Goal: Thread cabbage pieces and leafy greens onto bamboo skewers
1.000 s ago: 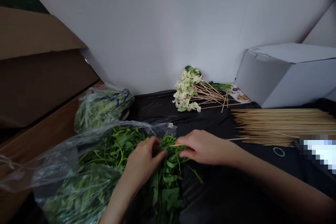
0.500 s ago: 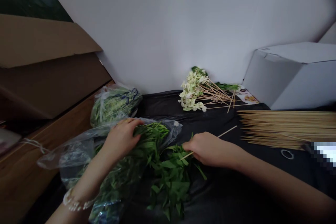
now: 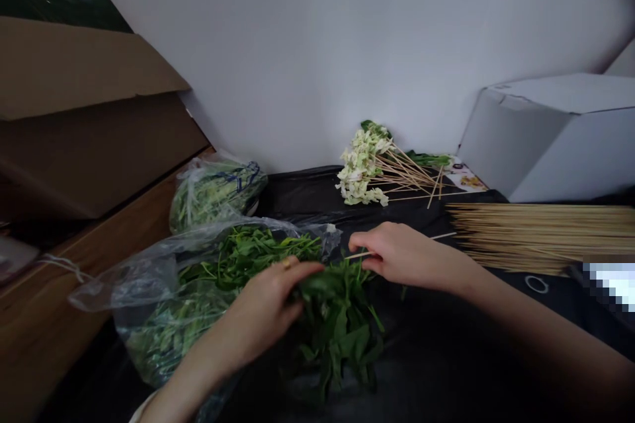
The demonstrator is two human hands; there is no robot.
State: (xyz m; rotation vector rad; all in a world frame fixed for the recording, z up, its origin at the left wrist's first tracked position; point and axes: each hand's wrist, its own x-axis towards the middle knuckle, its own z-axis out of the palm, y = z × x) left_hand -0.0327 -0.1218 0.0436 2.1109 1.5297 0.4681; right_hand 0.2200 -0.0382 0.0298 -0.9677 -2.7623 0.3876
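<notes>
My left hand is closed on a small bunch of green leafy stems lying on the black sheet. My right hand pinches a thin bamboo skewer, whose tip points left toward the top of that bunch. Just left of my hands lies an open clear plastic bag of the same greens.
A second bag of greens lies further back on the left. A heap of skewered pale vegetables lies by the wall. A pile of bare skewers and a white box are on the right, cardboard on the left.
My left hand came back from the plastic bag to the loose bunch and closed on it. My right hand lifted the skewer and turned its tip toward the stems.
</notes>
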